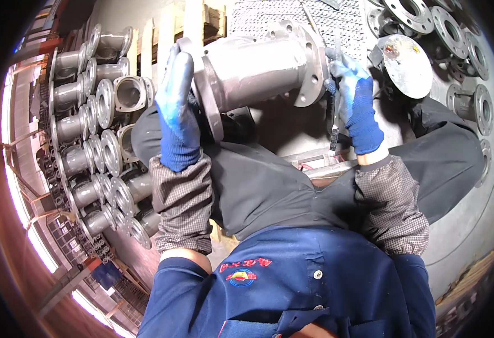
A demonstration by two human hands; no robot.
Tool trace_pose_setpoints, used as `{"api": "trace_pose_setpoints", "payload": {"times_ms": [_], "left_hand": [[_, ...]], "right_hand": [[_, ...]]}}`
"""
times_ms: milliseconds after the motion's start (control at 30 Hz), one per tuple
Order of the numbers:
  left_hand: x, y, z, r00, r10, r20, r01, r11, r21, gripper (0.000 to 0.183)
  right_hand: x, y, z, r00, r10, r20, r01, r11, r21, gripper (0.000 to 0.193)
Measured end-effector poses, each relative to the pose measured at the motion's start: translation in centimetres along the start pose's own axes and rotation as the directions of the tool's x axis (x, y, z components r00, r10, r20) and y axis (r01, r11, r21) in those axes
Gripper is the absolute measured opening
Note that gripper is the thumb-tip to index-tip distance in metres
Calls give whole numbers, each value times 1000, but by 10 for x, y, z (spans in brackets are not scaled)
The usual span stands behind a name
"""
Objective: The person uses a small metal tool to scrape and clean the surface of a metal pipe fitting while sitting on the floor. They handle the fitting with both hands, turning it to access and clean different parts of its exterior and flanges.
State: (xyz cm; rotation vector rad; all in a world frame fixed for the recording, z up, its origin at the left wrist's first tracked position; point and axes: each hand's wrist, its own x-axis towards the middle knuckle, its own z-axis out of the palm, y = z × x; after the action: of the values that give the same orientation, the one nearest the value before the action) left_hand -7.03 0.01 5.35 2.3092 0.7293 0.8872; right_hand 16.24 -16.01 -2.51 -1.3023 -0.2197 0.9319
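Note:
A grey metal pipe fitting (pixel 258 70) with a flange at each end lies crosswise above my lap, in front of my knees. My left hand (pixel 178 101), in a blue and white work glove, is pressed around its left flange (pixel 208 96). Bolt holes show in the right flange (pixel 314 67). Beside that flange my right hand (pixel 351 84), gloved alike, is closed on a long thin tool (pixel 334 121) with a dark wrapped handle. The tool's upper end points away from me along the flange; its exact kind is unclear.
Rows of grey flanged fittings (pixel 109 96) are stacked at the left by wooden pallet boards (pixel 213 22). More flanged parts (pixel 449 34) lie at the far right. A spattered white disc (pixel 407 66) stands near my right knee. A textured metal plate (pixel 258 17) lies beyond the fitting.

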Motion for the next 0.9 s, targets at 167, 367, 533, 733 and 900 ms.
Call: {"api": "trace_pose_setpoints", "payload": {"times_ms": [167,367,533,733,900], "left_hand": [[24,-32,3,912,408,51,-407,878,254,41],[26,11,8,976,46,215,-41,999,-28,79],[33,20,14,981,-19,193,-17,983,185,97],[24,10,10,960,-208,187,200,978,59,91],[35,34,9,972,-226,65,224,974,29,78]], "right_hand": [[35,5,-4,991,-106,77,97,990,104,33],[35,43,-4,992,121,-36,-120,992,48,39],[30,43,16,963,249,-103,-217,942,255,29],[24,43,10,994,48,-95,-31,985,170,28],[13,27,6,997,62,-44,-58,994,93,32]]}}
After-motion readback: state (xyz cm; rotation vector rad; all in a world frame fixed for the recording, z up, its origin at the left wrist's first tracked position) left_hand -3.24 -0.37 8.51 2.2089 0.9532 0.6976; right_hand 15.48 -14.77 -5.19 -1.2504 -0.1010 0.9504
